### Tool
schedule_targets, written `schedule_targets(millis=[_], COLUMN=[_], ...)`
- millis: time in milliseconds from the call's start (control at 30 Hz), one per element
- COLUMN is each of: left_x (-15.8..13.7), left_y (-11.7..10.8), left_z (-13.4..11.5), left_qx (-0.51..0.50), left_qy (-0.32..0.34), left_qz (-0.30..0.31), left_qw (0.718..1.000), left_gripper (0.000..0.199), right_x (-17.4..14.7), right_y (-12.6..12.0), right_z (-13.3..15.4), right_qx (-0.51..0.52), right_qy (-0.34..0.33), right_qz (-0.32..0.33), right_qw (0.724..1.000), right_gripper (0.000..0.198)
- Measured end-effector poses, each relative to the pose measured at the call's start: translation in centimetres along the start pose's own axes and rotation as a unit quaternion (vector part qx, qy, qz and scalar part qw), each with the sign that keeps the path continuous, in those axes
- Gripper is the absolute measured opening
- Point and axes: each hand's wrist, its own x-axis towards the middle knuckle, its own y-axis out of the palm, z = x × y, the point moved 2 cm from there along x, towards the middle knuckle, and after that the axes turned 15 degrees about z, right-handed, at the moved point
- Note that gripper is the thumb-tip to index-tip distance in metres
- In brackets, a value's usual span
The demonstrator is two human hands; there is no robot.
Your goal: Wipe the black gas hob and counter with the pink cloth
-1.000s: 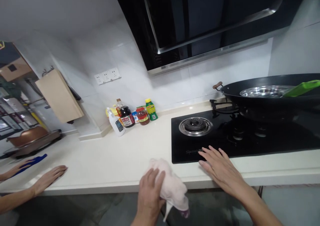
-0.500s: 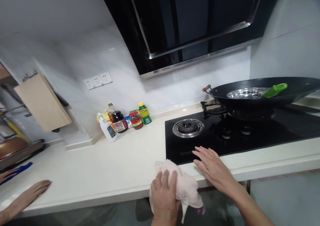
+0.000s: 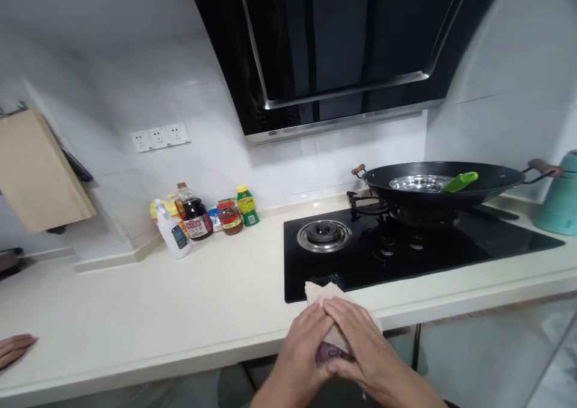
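Observation:
A pale pink cloth [image 3: 321,291] with a purple patch is bunched at the counter's front edge, its tip over the front of the black gas stove [image 3: 351,264]. My left hand [image 3: 301,343] closes on the cloth from the left. On the other side my right hand [image 3: 363,343] grips it too, and the fingertips of both hands meet on top. Between my palms the purple patch shows, while much of the cloth is hidden under my fingers.
On the stove stands a large black wok [image 3: 491,182] holding a steel plate [image 3: 421,183] and a green-handled utensil [image 3: 460,182]. A white spray bottle [image 3: 174,231], sauce bottle [image 3: 196,213] and red-lidded jar [image 3: 229,217] line the wall. Another person's hand [image 3: 15,349] rests at left.
My right hand has come down from beside the cloth onto it, and both hands now hold it. The view has swung right, bringing in a teal container.

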Motion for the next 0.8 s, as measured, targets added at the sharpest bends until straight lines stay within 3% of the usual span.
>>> schedule_targets(millis=[100,200,300,400,467,567,667,800], left_x=[-2.6,-4.8,-6.4,-7.2,-7.2,-7.0,-6.9,-6.7], left_y=[-3.3,-5.8,-6.6,-6.2,-5.7,-5.2,-5.3,-5.4], left_z=[2.8,6.6,10.3,12.5,12.8,12.5,12.0,11.6], left_qx=[-0.103,-0.062,0.013,0.054,0.071,0.075,0.073,0.073], left_qy=[-0.067,-0.146,-0.203,-0.266,-0.305,-0.339,-0.365,-0.368], left_qz=[-0.017,-0.093,-0.138,-0.155,-0.135,-0.069,-0.049,-0.042], left_qw=[0.992,0.983,0.969,0.95,0.94,0.935,0.927,0.926], left_gripper=[0.036,0.029,0.031,0.036,0.038,0.037,0.037,0.037], right_x=[0.9,3.1,5.4,6.2,5.6,3.7,1.1,-3.0], right_y=[0.0,1.1,3.0,3.9,3.7,2.4,0.9,-1.0], right_z=[0.9,2.3,3.5,4.1,4.0,2.5,-0.2,-5.1], right_qx=[-0.043,-0.091,-0.143,-0.183,-0.197,-0.193,-0.168,-0.189], right_qy=[0.025,0.087,0.129,0.087,0.035,-0.009,-0.006,0.045], right_qz=[0.062,0.095,0.078,0.011,-0.022,-0.039,-0.043,-0.064], right_qw=[0.997,0.987,0.978,0.979,0.98,0.98,0.985,0.979], right_gripper=[0.094,0.096,0.067,0.045,0.048,0.071,0.089,0.093])
